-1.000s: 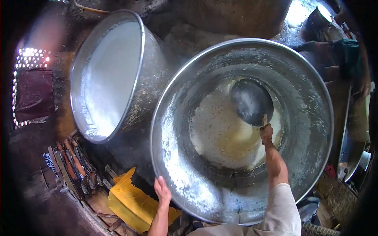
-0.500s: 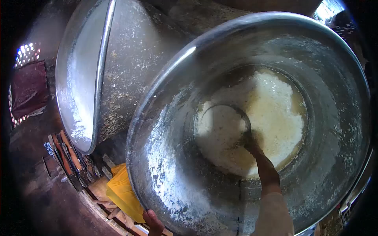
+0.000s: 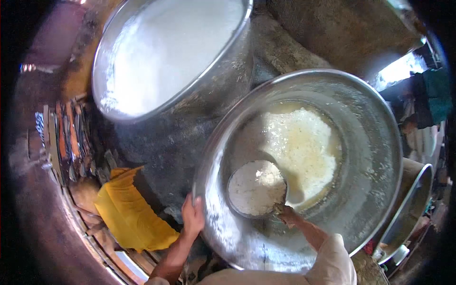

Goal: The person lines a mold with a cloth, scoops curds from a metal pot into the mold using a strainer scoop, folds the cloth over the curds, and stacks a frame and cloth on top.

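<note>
A large, deep metal pot point(image 3: 370, 142) stands in front of me, its inner wall smeared with white residue. In its bottom lies a lumpy white mass point(image 3: 301, 142) in yellowish liquid. My right hand point(image 3: 287, 214) reaches inside and grips a round metal bowl point(image 3: 231, 202) at its near right edge. The bowl is full of the same white, curd-like stuff and is held above the pot's bottom. Whether the bowl has a handle is hidden by my fingers. At the pot's left rim, my left hand point(image 3: 192, 216) is closed on the edge.
Behind on the left, a second big metal vessel point(image 3: 247, 28) holds something white. A yellow cloth point(image 3: 128, 213) lies left of my left arm, near stacked wood sticks point(image 3: 69, 135). To the right are another metal vessel point(image 3: 413, 204) and a person in dark clothing point(image 3: 432, 99).
My right hand has lifted the bowl, now full, from the white mass and brought it left and nearer. My left hand stays at the rim. The camera view has shifted and pulled back.
</note>
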Demonstrator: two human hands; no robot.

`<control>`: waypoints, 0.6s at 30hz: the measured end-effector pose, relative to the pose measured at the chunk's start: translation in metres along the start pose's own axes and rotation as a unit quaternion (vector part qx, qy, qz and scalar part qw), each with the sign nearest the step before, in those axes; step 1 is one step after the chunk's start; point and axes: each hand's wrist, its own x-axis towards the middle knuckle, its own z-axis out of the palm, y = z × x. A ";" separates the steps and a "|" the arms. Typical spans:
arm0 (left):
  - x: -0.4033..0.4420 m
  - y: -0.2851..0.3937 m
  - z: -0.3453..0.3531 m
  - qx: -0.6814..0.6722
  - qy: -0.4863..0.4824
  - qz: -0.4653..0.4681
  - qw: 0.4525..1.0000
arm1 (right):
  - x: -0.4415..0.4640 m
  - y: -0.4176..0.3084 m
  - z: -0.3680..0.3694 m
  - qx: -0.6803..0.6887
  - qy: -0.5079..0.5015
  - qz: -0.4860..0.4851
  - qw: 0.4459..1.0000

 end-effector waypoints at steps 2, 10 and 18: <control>-0.009 -0.028 0.005 0.075 0.035 0.086 0.993 | -0.035 0.010 0.009 -0.228 0.153 -0.283 0.919; -0.015 -0.035 -0.031 -0.130 -0.013 0.093 0.987 | -0.262 -0.116 -0.039 -0.140 -0.004 0.067 0.988; -0.094 -0.236 -0.125 -0.426 0.160 -0.140 0.880 | -0.351 -0.248 0.017 -0.265 -0.005 -0.048 0.963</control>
